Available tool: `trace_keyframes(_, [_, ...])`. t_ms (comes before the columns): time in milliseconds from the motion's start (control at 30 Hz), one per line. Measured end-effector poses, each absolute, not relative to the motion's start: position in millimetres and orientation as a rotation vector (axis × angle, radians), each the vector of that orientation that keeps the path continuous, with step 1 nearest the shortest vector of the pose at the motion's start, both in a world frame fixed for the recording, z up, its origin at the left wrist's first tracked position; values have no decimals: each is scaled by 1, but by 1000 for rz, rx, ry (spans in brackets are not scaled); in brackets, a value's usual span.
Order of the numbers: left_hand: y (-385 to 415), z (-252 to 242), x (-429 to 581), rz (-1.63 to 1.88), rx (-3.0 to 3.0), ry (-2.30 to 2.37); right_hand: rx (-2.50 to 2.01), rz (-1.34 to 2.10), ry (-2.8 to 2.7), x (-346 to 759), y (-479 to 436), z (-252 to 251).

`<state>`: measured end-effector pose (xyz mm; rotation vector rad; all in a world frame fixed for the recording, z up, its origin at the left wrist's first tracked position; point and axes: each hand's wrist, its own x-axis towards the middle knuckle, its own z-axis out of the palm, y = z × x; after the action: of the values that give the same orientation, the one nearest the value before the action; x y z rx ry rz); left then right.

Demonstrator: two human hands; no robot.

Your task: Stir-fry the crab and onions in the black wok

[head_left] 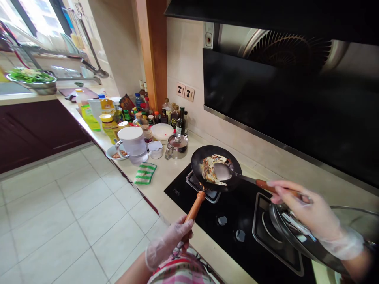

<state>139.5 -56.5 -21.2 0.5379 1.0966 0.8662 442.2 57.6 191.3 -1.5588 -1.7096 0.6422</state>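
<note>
A black wok with sliced food sits on the left burner of the black gas hob. My left hand, in a thin clear glove, is closed around the end of the wok's orange wooden handle. My right hand, also gloved, grips the wooden handle of a metal spatula. The spatula's blade rests in the food. A second pan with a glass lid lies under my right hand on the right burner.
Left of the hob on the beige counter are a steel lidded pot, a white jug, a green striped cloth, small bowls and several sauce bottles. A bowl of greens stands far left. The range hood hangs above.
</note>
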Motion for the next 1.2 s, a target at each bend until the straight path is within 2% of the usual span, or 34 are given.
trace_keyframes(200, [-64,-17,145,825,564,986,-1760,1001,-1070,419,74,209])
trace_keyframes(333, [-60,-13,137,730,575,874,-1773,1135,-1012,409,89,221])
trace_keyframes(533, [-53,-17,134,631,585,833,-1906,1125,-1049,345,105,229])
trace_keyframes(700, [-50,-18,132,567,618,842,-1872,938,-1003,287,71,194])
trace_keyframes(867, [-51,-23,133,598,621,785,-1657,890,-1098,234,22,129])
trace_keyframes(1033, [-50,-24,132,574,642,808,-1523,790,-980,202,26,69])
trace_keyframes(1200, [-48,-22,127,561,638,824,-1367,798,-758,209,38,56])
